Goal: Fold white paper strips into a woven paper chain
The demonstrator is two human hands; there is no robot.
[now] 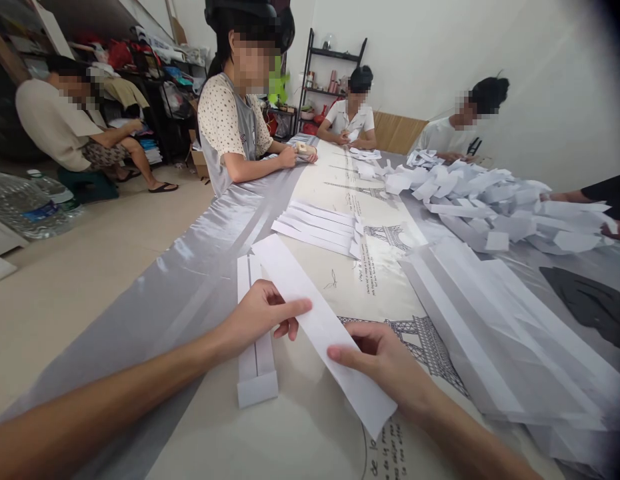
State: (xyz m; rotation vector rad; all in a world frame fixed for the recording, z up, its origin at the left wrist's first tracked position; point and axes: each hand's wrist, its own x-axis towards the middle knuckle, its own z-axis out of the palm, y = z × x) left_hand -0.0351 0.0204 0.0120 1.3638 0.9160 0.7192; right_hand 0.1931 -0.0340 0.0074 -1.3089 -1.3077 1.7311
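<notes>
A long white paper strip (323,327) is held slantwise above the table between both hands. My left hand (275,310) pinches its left edge near the middle, thumb on top. Further down, my right hand (377,357) grips the right edge, its thumb pressed on the face and the fingers behind. Under my left hand lies a second white strip (249,357) with a dark line along it and a folded lower end. Beyond my hands, several folded white strips (317,228) lie side by side on the printed cloth.
To the right lie long white paper sheets (485,320), with a heap of folded paper pieces (490,193) behind them and a black item (590,300) beside. Several people sit around the table (140,327); one person (240,113) stands close on the left. Water bottles (40,200) stand on the floor.
</notes>
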